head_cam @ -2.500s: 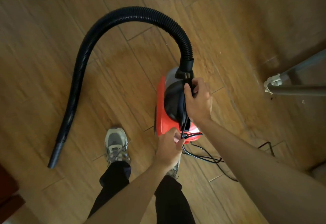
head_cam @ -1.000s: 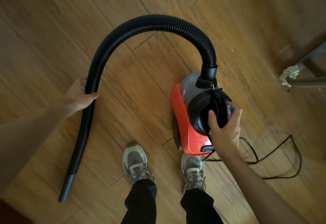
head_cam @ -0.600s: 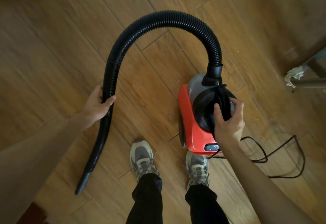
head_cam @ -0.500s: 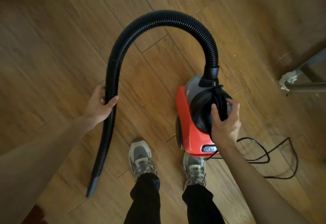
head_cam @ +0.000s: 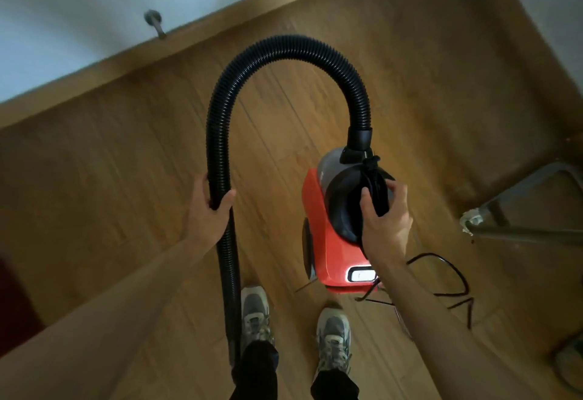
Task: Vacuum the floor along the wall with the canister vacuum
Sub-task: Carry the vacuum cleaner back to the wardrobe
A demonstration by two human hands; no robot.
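Standing w/ shoes (head_cam: pixel 255 311) nearest; cord (head_cam: pixel 454 273) lies near right. L hand (head_cam: pixel 212 207) wraps round the black hose (head_cam: pixel 284 48) at left. R hand (head_cam: pixel 386 220) grips the handle (head_cam: pixel 375 191) atop the red canister vacuum (head_cam: pixel 325 242), center-right, just beyond my shoes. Hose arches far toward the wall (head_cam: pixel 79 5).

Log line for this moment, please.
left hand: grips hose | right hand: grips handle of canister vacuum | hose end: by left shoe | cord: loose on floor
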